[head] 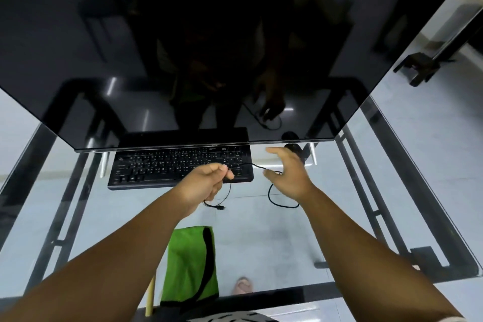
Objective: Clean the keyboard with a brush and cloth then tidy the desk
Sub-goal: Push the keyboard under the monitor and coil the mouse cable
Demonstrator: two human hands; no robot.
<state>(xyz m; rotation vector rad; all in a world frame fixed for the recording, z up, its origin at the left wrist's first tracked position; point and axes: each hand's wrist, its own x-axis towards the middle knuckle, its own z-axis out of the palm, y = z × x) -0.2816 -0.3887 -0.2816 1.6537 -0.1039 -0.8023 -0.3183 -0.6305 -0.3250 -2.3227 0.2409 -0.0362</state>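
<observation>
A black keyboard [167,166] lies on the glass desk [261,230] under the lower edge of a large dark monitor [209,47]. A thin black cable [271,197] runs from my left hand across to my right hand and loops on the glass, with its plug end [220,207] hanging below my left hand. My left hand [206,181] pinches the cable near the keyboard's right end. My right hand [288,174] is spread beside the keyboard, thumb and fingers apart, with the cable passing at its thumb. A black mouse [294,150] sits just behind my right hand.
The desk has a black frame [392,191] around the glass. A green cloth [190,264] with a black strap shows below the glass near my body, beside a yellow stick [150,295]. A foot [244,286] is visible on the floor.
</observation>
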